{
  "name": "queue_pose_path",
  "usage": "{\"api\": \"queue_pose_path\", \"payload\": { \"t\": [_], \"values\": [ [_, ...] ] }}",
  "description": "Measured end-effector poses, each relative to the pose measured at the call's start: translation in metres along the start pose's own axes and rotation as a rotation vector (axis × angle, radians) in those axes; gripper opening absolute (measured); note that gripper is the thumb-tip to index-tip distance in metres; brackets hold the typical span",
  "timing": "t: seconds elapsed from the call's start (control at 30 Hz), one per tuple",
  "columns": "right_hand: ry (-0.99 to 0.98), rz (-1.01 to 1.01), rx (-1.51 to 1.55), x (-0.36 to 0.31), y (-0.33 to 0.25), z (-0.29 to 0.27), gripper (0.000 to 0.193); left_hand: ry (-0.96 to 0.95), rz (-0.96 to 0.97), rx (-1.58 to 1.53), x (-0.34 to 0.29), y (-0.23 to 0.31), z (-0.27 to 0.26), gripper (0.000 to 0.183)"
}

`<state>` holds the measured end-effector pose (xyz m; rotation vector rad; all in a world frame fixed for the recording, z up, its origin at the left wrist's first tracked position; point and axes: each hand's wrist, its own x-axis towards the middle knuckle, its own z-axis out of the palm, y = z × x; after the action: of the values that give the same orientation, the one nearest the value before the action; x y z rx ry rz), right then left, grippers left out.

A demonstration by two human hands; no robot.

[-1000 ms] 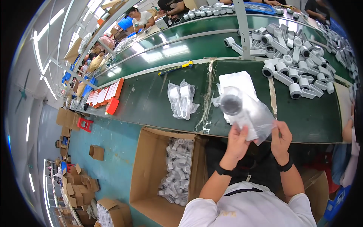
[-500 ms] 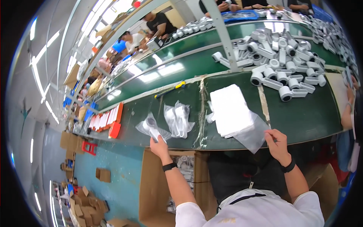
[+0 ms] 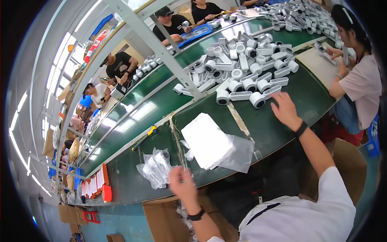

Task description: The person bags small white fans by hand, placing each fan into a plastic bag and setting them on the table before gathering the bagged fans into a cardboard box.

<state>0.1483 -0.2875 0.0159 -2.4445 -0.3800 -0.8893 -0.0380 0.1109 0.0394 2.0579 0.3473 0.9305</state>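
Observation:
My right hand (image 3: 285, 109) reaches over the bench with fingers apart, its fingertips at the handle end of a grey-white device with a round head (image 3: 258, 100). That device lies at the near edge of a large heap of similar devices (image 3: 242, 60). My left hand (image 3: 182, 183) is smeared by motion above the bench's front edge, so its fingers do not read clearly. Close beside it sit several devices in clear plastic bags (image 3: 156, 167). Between my hands lies a stack of white sheets or bags (image 3: 205, 141), with clear plastic bags (image 3: 238, 155) fanned out at its right.
A yellow-handled screwdriver-like tool (image 3: 145, 137) lies at the bench's back edge. A metal upright (image 3: 173, 60) stands before the green conveyor (image 3: 121, 115). Cardboard boxes (image 3: 161, 215) stand below the bench. A co-worker (image 3: 358, 72) sits at right, others across.
My left hand has let go of its bagged device, which now lies with the other bagged ones. My right hand has left the clear bag's corner and moved to the heap. The view has turned right.

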Motion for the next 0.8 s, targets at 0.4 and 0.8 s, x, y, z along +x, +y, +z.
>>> {"api": "queue_pose_path", "payload": {
  "t": [0.4,0.8],
  "values": [
    [-0.323,-0.039,-0.164,0.014,0.031,0.027,0.039,-0.554,0.378,0.321,-0.086,0.026,0.129,0.015],
    [-0.516,0.464,1.172,-0.054,-0.102,-0.027,0.035,-0.351,-0.443,-0.561,-0.049,0.051,0.115,0.017]
  ]
}}
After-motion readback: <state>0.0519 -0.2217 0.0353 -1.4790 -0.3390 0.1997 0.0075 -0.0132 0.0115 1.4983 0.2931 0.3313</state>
